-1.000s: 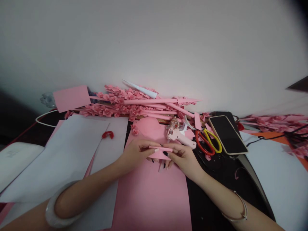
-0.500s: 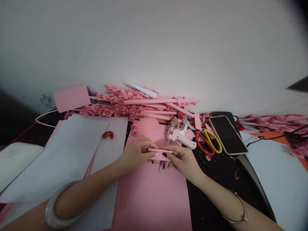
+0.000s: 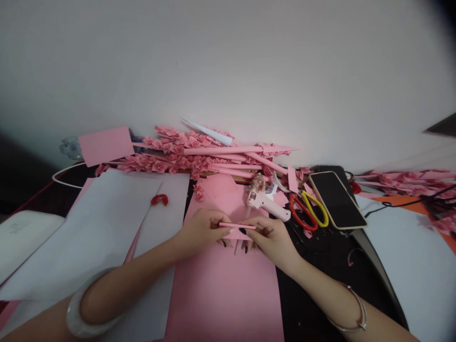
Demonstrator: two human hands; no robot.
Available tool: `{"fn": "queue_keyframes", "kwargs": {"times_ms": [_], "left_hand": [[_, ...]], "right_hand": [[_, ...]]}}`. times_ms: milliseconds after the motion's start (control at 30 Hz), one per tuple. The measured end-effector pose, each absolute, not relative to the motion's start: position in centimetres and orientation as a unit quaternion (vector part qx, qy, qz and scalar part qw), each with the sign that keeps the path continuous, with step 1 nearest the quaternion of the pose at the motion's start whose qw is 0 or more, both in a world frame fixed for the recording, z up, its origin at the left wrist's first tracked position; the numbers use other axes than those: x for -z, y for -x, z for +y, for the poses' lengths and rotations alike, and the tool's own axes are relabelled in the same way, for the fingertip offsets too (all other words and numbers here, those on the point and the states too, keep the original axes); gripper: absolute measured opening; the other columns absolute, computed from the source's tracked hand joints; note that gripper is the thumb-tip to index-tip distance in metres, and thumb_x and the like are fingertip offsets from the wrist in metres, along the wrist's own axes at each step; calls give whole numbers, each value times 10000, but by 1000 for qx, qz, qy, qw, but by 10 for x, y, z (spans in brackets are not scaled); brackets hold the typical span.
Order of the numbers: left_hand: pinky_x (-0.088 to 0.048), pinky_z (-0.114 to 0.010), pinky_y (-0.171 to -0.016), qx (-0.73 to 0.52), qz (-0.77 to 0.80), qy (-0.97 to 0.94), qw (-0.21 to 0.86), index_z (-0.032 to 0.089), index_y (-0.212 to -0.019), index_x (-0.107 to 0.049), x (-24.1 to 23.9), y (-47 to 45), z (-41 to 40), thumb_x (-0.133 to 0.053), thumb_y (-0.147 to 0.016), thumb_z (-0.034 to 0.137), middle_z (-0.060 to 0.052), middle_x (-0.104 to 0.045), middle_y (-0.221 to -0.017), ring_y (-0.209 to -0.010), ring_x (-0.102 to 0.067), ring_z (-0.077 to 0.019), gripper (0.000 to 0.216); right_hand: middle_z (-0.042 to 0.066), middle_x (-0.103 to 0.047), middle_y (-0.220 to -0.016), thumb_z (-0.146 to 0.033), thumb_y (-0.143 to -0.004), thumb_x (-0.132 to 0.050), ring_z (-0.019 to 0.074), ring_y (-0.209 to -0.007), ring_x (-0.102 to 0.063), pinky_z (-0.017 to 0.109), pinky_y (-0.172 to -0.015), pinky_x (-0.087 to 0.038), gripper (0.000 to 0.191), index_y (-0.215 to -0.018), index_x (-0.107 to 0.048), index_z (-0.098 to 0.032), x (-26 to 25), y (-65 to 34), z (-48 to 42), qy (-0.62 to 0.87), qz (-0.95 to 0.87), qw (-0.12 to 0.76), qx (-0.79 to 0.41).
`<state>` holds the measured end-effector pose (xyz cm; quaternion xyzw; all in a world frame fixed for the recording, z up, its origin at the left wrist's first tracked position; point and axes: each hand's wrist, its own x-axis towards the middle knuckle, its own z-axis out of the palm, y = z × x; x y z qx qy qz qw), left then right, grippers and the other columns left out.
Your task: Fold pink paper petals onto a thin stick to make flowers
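Observation:
Between both hands is a small piece of pink paper (image 3: pixel 238 233) whose upper edge is rolled into a thin tube. My left hand (image 3: pixel 204 228) pinches its left end, thumb in front and fingers behind. My right hand (image 3: pixel 272 235) pinches the right end the same way. A large pink sheet (image 3: pixel 228 289) lies beneath the hands. Just beyond them rests a pale pink glue gun (image 3: pixel 267 202), its nozzle pointing toward me. Scissors (image 3: pixel 309 211) with one red and one yellow handle lie right of the glue gun.
White sheets (image 3: pixel 89 223) cover the left side, with a small red object (image 3: pixel 159 199) on top. Pink paper flowers (image 3: pixel 185 142) and rolled paper stems are heaped along the wall. A phone (image 3: pixel 337 199) lies at right. A white box-like device (image 3: pixel 28 237) sits at far left.
The rolled edge has shifted slightly toward me, and the fingers beneath the paper have moved a little. Both hands keep their pinch; everything else is in the same place.

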<state>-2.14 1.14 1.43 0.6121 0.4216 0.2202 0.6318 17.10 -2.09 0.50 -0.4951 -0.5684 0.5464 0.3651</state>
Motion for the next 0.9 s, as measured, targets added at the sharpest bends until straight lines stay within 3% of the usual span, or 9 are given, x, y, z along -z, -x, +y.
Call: {"fn": "queue_keyframes", "kwargs": {"times_ms": [267,433,633,800,900], "left_hand": [[-526,-233,-586,-186,376,-623,661,146,-674,-594,-17,19,6,-527,-760,152,-19,-695,-635,-601,-677,-141,109],[-491,-206,-541,-157,356,-635,667,157,-639,-548,-15,20,3,-540,-775,182,4,-671,-587,-594,-682,-144,138],[-502,-218,-552,-168,350,-609,691,156,-666,-552,-13,20,5,-555,-775,193,15,-668,-583,-590,-679,-148,115],[-536,-237,-582,-188,360,-582,704,139,-663,-552,-14,20,9,-570,-763,167,-20,-694,-623,-588,-677,-137,105],[-542,-235,-588,-197,364,-580,701,135,-662,-551,-15,20,10,-561,-769,153,-29,-700,-634,-596,-680,-135,110]], "right_hand": [[-27,-501,-541,-224,-814,-573,80,-473,-415,202,-452,-320,148,-698,-629,-151,-12,-170,-25,493,-702,320,-403],[-50,-397,-554,-190,-868,-486,73,-497,-325,202,-470,-261,190,-694,-555,-155,-15,-169,-28,446,-748,291,-396],[-77,-245,-498,-257,-830,-557,66,-468,-223,216,-440,-187,393,-528,-315,-187,-9,-171,-26,481,-716,333,-382],[-66,-307,-496,-325,-868,-502,74,-457,-274,220,-436,-217,372,-555,-351,-193,-6,-173,-24,504,-675,358,-402],[-73,-266,-481,-339,-857,-520,74,-451,-250,226,-434,-201,414,-528,-309,-201,-6,-174,-24,516,-666,371,-390]]}}
